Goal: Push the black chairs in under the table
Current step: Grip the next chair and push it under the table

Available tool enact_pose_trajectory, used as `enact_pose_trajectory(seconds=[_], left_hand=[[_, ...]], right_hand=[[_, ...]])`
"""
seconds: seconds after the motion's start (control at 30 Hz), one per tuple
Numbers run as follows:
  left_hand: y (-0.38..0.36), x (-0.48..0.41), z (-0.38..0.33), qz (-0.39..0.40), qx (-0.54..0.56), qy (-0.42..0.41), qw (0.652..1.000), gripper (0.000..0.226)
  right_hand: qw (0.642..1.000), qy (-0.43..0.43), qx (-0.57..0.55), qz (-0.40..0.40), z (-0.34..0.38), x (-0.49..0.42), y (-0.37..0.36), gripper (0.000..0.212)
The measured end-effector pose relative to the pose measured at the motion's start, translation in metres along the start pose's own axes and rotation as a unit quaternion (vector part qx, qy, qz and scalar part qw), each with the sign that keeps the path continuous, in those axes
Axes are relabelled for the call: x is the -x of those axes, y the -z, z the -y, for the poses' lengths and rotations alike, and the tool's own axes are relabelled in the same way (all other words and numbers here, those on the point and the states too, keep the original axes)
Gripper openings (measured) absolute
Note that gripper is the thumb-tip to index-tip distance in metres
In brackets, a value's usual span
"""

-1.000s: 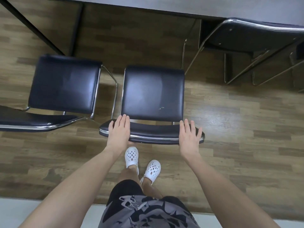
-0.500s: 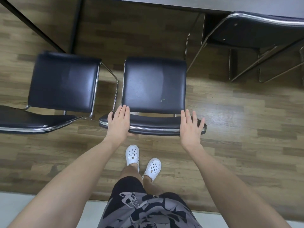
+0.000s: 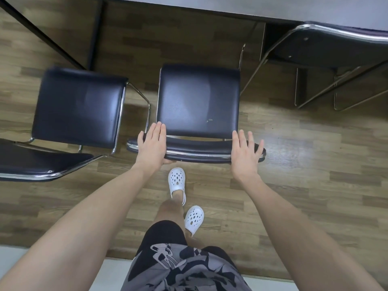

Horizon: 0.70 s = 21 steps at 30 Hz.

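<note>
Ahead, floor strip [image 3: 189, 47] before table edge [image 3: 210, 11]; left hand [image 3: 151, 147], right hand [image 3: 244, 156] on backrest [image 3: 199, 150].

Wood-grain plank floor [image 3: 315, 196], boards in mixed tan and darker brown laid crosswise, soft glare patch [image 3: 294, 141] right of centre, darker shade toward the far side, pale grey strip [image 3: 115, 271] along the near edge

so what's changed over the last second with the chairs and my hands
The middle chair has slid forward toward the table; its seat front is now about level with the left chair. One white shoe has stepped forward behind it. Nothing was grasped or released: the left hand and right hand stay flat on its backrest, fingers straight. The left chair and the tucked-in right chair stayed put.
</note>
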<state>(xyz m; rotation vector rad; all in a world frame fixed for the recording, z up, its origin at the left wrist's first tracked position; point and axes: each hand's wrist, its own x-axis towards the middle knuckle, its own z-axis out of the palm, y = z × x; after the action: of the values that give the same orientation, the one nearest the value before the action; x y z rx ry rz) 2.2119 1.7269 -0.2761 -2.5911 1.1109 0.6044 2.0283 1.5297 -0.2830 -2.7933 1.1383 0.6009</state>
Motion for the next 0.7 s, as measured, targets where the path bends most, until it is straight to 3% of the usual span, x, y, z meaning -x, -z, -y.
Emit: enact_pose_trajectory(seconds=[0.7], left_hand=[[0.048, -0.101, 0.027, -0.045, 0.001, -0.033, 0.998, 0.130]], right_hand=[[1.000, -0.017, 0.006, -0.010, 0.017, -0.097, 0.042, 0.107]])
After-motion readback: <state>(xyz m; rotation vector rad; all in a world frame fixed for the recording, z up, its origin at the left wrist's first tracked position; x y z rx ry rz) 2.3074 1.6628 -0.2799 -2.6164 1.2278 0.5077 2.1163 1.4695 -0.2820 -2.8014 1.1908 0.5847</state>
